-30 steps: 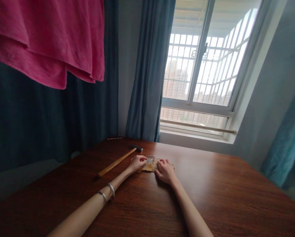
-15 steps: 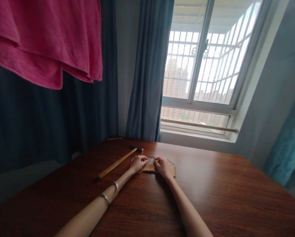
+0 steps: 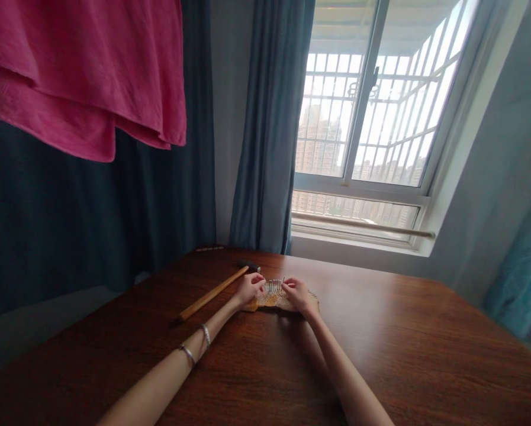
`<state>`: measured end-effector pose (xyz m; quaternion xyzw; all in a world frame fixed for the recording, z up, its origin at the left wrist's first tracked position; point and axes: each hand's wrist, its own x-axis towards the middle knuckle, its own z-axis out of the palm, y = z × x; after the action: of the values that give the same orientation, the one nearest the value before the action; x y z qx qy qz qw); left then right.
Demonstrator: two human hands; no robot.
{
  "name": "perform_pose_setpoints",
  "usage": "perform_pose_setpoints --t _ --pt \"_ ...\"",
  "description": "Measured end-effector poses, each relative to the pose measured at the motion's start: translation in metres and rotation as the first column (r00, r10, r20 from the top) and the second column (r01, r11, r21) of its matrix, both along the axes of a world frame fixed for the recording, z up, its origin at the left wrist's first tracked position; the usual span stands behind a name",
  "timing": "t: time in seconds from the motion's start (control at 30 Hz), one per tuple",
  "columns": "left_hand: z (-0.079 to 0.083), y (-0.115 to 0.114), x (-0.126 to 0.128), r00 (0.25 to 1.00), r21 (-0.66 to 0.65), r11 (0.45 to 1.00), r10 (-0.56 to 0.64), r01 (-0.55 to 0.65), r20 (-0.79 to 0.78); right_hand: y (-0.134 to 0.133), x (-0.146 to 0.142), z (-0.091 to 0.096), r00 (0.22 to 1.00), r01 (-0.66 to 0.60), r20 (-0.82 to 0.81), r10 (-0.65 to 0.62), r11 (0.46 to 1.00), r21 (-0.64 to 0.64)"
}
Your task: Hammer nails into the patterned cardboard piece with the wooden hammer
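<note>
A small tan board [image 3: 273,301] with a patterned, speckled top lies on the table in front of me. Thin dark nails [image 3: 274,286] stand in a row along its far edge, and more line its right side. My right hand [image 3: 298,294] pinches a thin dark nail [image 3: 283,280] upright over the right part of that row. My left hand [image 3: 250,288] is at the board's left end, its thumb and fingers drawn together; whatever they hold is too small to make out. Beyond the left hand rests a hammer [image 3: 214,293] with a wooden handle and dark head.
The brown wooden table [image 3: 407,331] carries the board and hammer. A small pale strip [image 3: 209,248] lies at its far left corner. A pink towel [image 3: 83,77] hangs at upper left before dark blue curtains [image 3: 265,130]. A barred window [image 3: 363,136] is ahead.
My left hand has lifted slightly off the row of nails, its fingers moving up and apart from the board. In my right hand a nail now shows upright. The view has shifted a little.
</note>
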<state>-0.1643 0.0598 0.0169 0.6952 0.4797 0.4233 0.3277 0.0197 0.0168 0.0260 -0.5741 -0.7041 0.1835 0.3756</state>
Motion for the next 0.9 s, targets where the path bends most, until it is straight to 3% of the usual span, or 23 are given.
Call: perform_pose_setpoints --t 0.07,0.13,0.2,0.27,0.33,0.5,0.67,0.77,0.9 --pt "0.016 0.0 -0.006 0.997 -0.059 0.996 -0.065 0.063 -0.03 0.0 0.008 0.01 0.994 -0.082 0.071 0.086 0.995 -0.063" --pt "0.033 -0.003 -0.014 0.958 -0.182 0.956 -0.257 0.232 -0.125 -0.001 0.014 0.017 0.971 -0.168 0.148 0.189 0.975 -0.144" --pt "0.046 -0.008 -0.02 0.834 -0.382 0.836 -0.499 0.393 -0.234 -0.004 0.017 0.022 0.937 -0.231 0.212 0.278 0.948 -0.22" --pt "0.053 -0.013 -0.021 0.673 -0.548 0.712 -0.664 0.439 -0.324 -0.009 0.015 0.024 0.91 -0.251 0.265 0.319 0.932 -0.26" --pt "0.055 -0.018 -0.017 0.565 -0.61 0.672 -0.72 0.421 -0.403 -0.015 0.011 0.025 0.893 -0.236 0.323 0.313 0.938 -0.255" --pt "0.049 -0.025 -0.003 0.514 -0.554 0.741 -0.667 0.379 -0.54 -0.023 0.002 0.027 0.878 -0.182 0.41 0.248 0.964 -0.192" --pt "0.05 -0.024 -0.004 0.501 -0.563 0.745 -0.662 0.358 -0.558 -0.016 0.008 0.02 0.875 -0.177 0.418 0.245 0.965 -0.194" --pt "0.05 -0.019 -0.007 0.588 -0.478 0.806 -0.586 0.35 -0.557 -0.006 0.014 0.012 0.916 -0.14 0.352 0.193 0.975 -0.171" --pt "0.044 -0.007 -0.006 0.809 -0.17 0.951 -0.31 0.26 -0.499 0.006 0.014 0.003 0.963 -0.019 0.268 0.027 0.999 -0.034"
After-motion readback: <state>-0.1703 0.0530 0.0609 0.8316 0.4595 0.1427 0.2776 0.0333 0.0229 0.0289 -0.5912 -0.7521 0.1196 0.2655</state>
